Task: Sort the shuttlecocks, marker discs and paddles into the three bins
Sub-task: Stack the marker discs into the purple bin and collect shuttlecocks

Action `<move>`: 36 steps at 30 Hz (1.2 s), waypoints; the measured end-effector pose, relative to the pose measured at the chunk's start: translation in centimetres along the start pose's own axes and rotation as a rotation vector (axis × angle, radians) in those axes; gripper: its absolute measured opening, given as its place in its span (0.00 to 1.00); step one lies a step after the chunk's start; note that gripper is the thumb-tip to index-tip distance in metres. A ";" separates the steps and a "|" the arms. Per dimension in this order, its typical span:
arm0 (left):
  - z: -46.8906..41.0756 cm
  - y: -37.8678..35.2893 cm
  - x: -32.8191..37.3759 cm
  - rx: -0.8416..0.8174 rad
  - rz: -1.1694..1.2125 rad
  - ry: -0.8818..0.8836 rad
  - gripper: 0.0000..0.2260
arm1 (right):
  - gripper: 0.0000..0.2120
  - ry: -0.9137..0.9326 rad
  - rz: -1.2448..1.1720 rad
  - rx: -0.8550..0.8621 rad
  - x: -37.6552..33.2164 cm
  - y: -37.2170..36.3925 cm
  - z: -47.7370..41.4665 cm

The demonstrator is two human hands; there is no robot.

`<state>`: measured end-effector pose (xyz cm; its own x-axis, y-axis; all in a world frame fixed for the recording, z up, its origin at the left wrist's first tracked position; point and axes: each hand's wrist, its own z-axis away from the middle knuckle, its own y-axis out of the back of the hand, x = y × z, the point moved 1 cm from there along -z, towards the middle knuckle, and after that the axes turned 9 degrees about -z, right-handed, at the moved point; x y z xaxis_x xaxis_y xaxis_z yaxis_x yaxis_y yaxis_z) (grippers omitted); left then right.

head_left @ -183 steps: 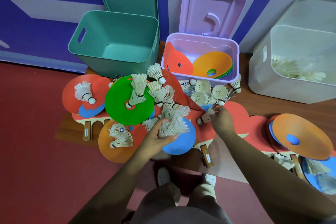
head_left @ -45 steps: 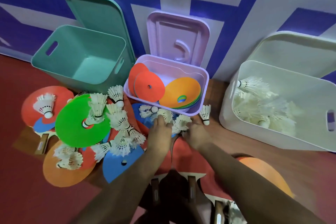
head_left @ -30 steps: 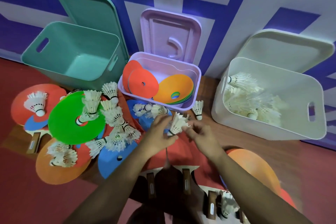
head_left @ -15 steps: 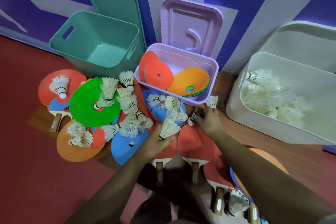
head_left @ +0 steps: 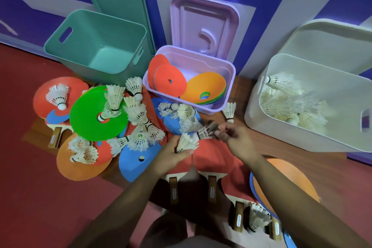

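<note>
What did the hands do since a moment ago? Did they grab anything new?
The right hand picked a shuttlecock off the pile and carried it toward the left hand, which still grips another shuttlecock. The teal bin, purple bin, white bin and green disc stayed put; the teal bin still holds nothing.

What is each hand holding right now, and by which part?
The left hand grips a shuttlecock at its cork end, feathers fanned out; the right hand pinches a second shuttlecock by its feather tips.
</note>
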<state>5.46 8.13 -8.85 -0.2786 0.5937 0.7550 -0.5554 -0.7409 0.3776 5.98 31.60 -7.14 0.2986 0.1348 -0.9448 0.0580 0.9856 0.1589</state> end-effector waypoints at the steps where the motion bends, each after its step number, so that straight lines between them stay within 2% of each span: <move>1: 0.1 0.0 0.3 -0.018 0.004 -0.015 0.24 | 0.06 -0.001 -0.031 -0.057 -0.6 -0.3 0.6; 3: 0.3 0.0 0.7 -0.067 0.019 -0.048 0.26 | 0.01 -0.006 -0.027 -0.159 -1.2 -1.0 1.2; 4: 0.4 0.1 1.0 -0.094 0.036 -0.060 0.28 | 0.02 -0.001 0.010 -0.215 -1.5 -1.5 1.4; 6: 0.8 0.2 1.1 -0.120 0.059 -0.104 0.29 | 0.10 0.009 0.069 -0.333 -2.2 -2.6 1.7; 8: 1.1 0.4 1.1 -0.118 0.088 -0.135 0.28 | 0.12 -0.007 0.029 -0.396 -2.9 -3.7 1.6; 11: 1.3 0.8 -0.2 -0.068 0.194 -0.085 0.25 | 0.11 -0.052 -0.070 -0.251 -3.0 -4.5 0.0; 13: 1.4 1.2 -1.4 -0.023 0.268 -0.027 0.26 | 0.09 0.021 0.130 -0.115 -2.1 -4.6 -2.0; 14: 1.5 1.4 -1.8 -0.009 0.292 -0.001 0.28 | 0.11 0.080 0.306 -0.121 -1.7 -4.8 -2.9; 17: 1.9 1.8 -2.8 -0.027 0.314 0.029 0.29 | 0.26 0.098 0.812 -0.295 -0.8 -6.0 -5.0; 21: 2.0 2.1 -3.4 -0.021 0.367 0.064 0.27 | 0.30 0.012 1.072 -0.421 -0.1 -8.1 -6.4; 26: 2.1 2.3 -3.7 -0.005 0.337 0.070 0.32 | 0.24 0.111 1.112 -0.284 -0.1 -8.1 -6.0; 31: 2.2 1.9 -3.3 -0.005 0.335 0.063 0.27 | 0.14 0.121 1.058 -0.244 0.9 -6.5 -5.2; 34: 2.6 1.6 -2.6 -0.005 0.350 0.074 0.26 | 0.02 0.154 0.887 -0.143 1.5 -5.2 -4.3; 36: 2.8 1.3 -2.4 0.006 0.348 0.071 0.27 | 0.04 0.214 0.765 -0.097 2.0 -4.8 -3.6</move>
<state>7.56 4.86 -8.67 -0.5042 0.3260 0.7997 -0.4129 -0.9043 0.1082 2.86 27.54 -10.86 0.0326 0.7838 -0.6202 -0.1752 0.6154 0.7685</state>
